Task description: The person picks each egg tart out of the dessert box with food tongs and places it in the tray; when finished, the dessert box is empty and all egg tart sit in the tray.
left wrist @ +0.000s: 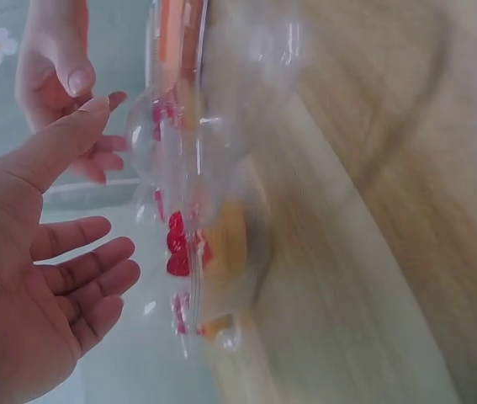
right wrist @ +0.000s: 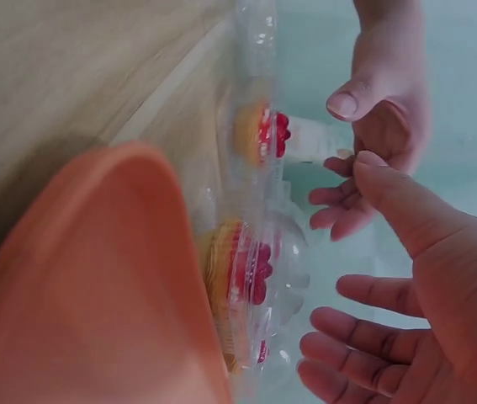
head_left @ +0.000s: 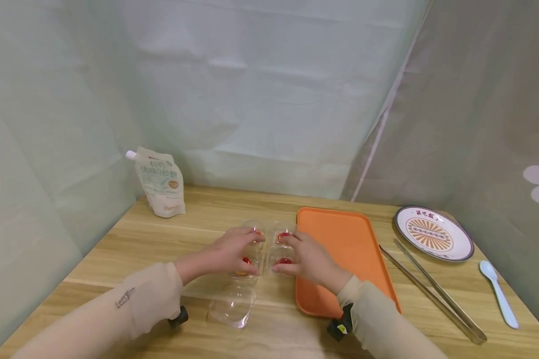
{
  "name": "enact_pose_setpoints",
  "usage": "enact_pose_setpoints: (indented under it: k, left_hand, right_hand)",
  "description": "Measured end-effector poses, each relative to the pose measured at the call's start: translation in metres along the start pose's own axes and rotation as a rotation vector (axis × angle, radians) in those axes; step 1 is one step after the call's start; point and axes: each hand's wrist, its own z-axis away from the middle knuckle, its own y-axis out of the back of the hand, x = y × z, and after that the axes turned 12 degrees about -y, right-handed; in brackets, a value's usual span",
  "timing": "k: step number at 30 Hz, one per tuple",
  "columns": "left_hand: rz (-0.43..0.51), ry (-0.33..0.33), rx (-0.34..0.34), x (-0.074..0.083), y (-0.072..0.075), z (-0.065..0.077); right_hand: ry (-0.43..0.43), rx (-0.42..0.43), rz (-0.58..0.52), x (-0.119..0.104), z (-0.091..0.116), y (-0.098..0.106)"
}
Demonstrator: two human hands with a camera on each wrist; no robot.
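Observation:
A clear plastic clamshell pack (head_left: 264,269) lies mid-table with several small yellow cakes topped in red; one cake (left wrist: 221,244) shows in the left wrist view, another (right wrist: 242,269) in the right wrist view. Clear domes (right wrist: 288,252) cover some of them. One clear flap (head_left: 233,305) is folded out toward the near edge, and the front-left cake (right wrist: 259,135) appears uncovered. My left hand (head_left: 226,252) hovers over the pack's left side, fingers loose. Over its right side is my right hand (head_left: 312,259), fingers relaxed. Both wrist views show the palms apart from the plastic, holding nothing.
An orange tray (head_left: 341,234) lies right of the pack, partly under my right forearm. Farther right are metal tongs (head_left: 440,294), a patterned plate (head_left: 458,239) and a pale blue spoon (head_left: 498,294). A white spouted pouch (head_left: 161,184) stands back left. Curtains enclose the table.

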Motion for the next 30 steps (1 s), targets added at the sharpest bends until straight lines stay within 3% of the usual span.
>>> enact_pose_setpoints:
  k: [4,11,30]
  left_hand:
    - [-0.031,-0.002,-0.05,0.001,-0.006,-0.012]
    - [-0.018,0.071,-0.069,0.001,-0.017,-0.02]
    - [-0.045,0.059,-0.076,0.001,-0.026,-0.023]
  right_hand:
    - [-0.018,-0.038,0.062,0.002,-0.004,-0.002]
    - [-0.005,-0.058,0.191,0.006,-0.01,-0.01]
    - [0.045,-0.035,0.237,0.006,-0.008,-0.016]
